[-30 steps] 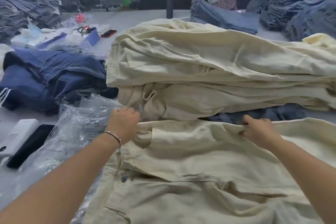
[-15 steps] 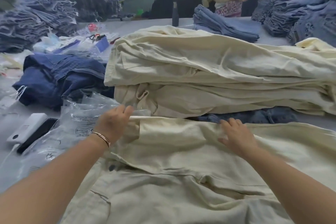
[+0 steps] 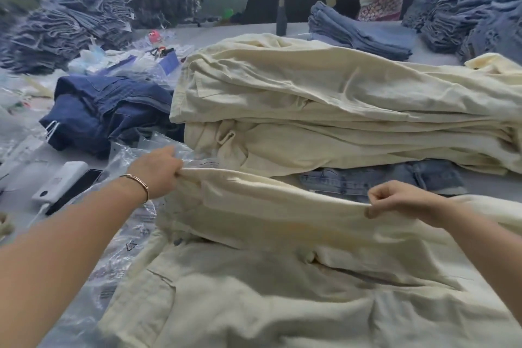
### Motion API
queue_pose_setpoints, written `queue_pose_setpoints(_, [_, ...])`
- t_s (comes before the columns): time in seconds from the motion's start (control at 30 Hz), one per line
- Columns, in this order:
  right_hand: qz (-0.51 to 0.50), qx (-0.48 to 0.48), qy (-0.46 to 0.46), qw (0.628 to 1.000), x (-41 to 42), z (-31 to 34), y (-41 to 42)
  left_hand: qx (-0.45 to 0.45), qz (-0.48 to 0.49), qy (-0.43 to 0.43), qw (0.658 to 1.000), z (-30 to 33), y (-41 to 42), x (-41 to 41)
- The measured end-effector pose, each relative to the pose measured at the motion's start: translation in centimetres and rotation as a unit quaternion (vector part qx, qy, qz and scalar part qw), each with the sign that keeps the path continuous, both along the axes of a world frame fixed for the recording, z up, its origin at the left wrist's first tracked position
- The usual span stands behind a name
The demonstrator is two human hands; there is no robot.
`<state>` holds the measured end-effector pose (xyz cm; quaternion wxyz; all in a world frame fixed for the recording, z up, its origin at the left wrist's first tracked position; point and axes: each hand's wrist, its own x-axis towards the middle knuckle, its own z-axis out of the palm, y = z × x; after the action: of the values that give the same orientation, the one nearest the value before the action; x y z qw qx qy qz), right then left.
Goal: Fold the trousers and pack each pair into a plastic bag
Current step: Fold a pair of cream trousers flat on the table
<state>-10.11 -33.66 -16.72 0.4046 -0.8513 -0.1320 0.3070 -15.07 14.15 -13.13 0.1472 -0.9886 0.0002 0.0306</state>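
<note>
While cream trousers (image 3: 282, 291) lie on the table, left hand (image 3: 156, 174) and right hand (image 3: 395, 199) each grip, seemingly pinching, their raised far edge.

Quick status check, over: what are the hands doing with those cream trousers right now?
Left hand and right hand both grip the far edge of the cream trousers, lifted for a fold. Plastic bags at left. Cream pile close behind.

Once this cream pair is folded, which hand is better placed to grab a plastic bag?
Left, probably. The left hand grips the far edge of the cream trousers right beside the plastic bags, which lie on its side of the table. The right hand pinches the same edge, away from the bags.
</note>
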Motion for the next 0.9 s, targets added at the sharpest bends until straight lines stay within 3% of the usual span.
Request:
queue_pose_setpoints(0.1, [-0.029, 0.009, 0.092, 0.995, -1.9, 0.2, -1.2, 0.000, -0.083, -0.009, 0.997, 0.6, 1.0, -0.6])
queue_pose_setpoints(0.13, [0.000, -0.046, 0.091, 0.995, -2.5, 0.1, -1.2, -0.001, -0.109, -0.006, 0.994, 0.8, 1.2, -0.8])
queue_pose_setpoints(0.17, [0.060, -0.164, 0.070, 0.982, -3.2, -0.1, -1.0, 0.002, -0.137, 0.003, 0.991, 1.1, 1.3, -0.9])
queue_pose_setpoints(0.23, [0.185, -0.406, -0.007, 0.895, -4.2, -1.1, -0.1, 0.014, -0.179, 0.027, 0.983, 1.4, 1.4, -1.0])
queue_pose_setpoints(0.27, [0.202, -0.487, -0.049, 0.849, -4.5, -1.4, 0.2, 0.018, -0.185, 0.036, 0.982, 1.6, 1.4, -1.0])
queue_pose_setpoints(0.33, [0.138, -0.546, -0.140, 0.814, -4.4, -1.4, 0.2, 0.023, -0.174, 0.037, 0.984, 1.7, 1.6, -0.9])
queue_pose_setpoints(0.43, [-0.085, -0.513, -0.332, 0.787, -3.6, -0.1, -1.5, 0.001, -0.143, -0.018, 0.990, 1.4, 1.4, -0.6])
queue_pose_setpoints(0.53, [-0.237, -0.369, -0.474, 0.763, -3.9, 0.7, -3.0, -0.059, -0.160, -0.120, 0.978, 1.2, 1.5, -1.8])
queue_pose_setpoints(0.63, [-0.190, -0.339, -0.467, 0.794, -7.1, -0.1, -3.3, -0.069, -0.242, -0.167, 0.953, 0.2, 3.6, -5.3])
queue_pose_setpoints(0.73, [-0.159, -0.309, -0.421, 0.838, -12.2, -3.0, -4.4, -0.067, -0.280, -0.122, 0.950, -1.7, 5.5, -9.8])
queue_pose_setpoints(0.83, [-0.080, -0.366, -0.420, 0.827, -17.8, -6.0, -5.9, -0.049, -0.322, -0.069, 0.943, -4.1, 5.5, -13.2])
queue_pose_setpoints(0.9, [-0.063, -0.334, -0.424, 0.839, -21.4, -7.5, -5.4, -0.051, -0.338, -0.041, 0.939, -5.5, 5.3, -14.7])
